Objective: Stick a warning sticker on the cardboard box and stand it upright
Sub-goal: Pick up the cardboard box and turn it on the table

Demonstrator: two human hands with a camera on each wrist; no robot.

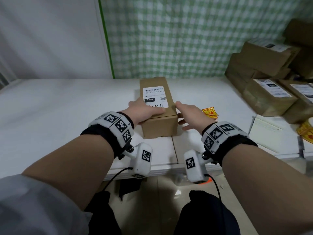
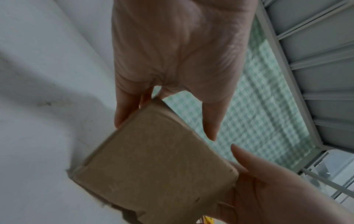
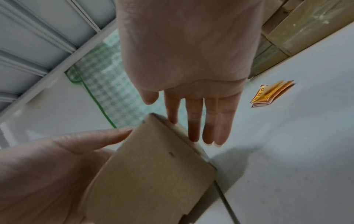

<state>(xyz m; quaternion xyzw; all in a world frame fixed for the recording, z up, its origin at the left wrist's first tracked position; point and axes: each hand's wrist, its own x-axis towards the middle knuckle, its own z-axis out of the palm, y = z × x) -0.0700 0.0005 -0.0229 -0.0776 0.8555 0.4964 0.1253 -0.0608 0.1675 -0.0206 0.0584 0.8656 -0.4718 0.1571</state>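
A long brown cardboard box point(image 1: 159, 128) lies on its side mid-table, its white shipping label point(image 1: 155, 96) facing up. My left hand point(image 1: 145, 112) holds its near left edge, thumb across the top and fingers down the left side point(image 2: 122, 115). On the other side my right hand point(image 1: 189, 114) lies flat against the box's right face, fingers straight point(image 3: 193, 128). The wrist views show the box's plain end face point(image 2: 153, 174) point(image 3: 149, 174). A small stack of yellow-red warning stickers point(image 1: 210, 112) point(image 3: 272, 94) lies on the table just right of my right hand.
Several labelled cardboard parcels point(image 1: 271, 82) are piled at the back right. More yellow stickers point(image 1: 306, 131) and a white flat box point(image 1: 267, 133) lie at the right edge. A green checked cloth point(image 1: 169, 39) hangs behind the white table point(image 1: 67, 107).
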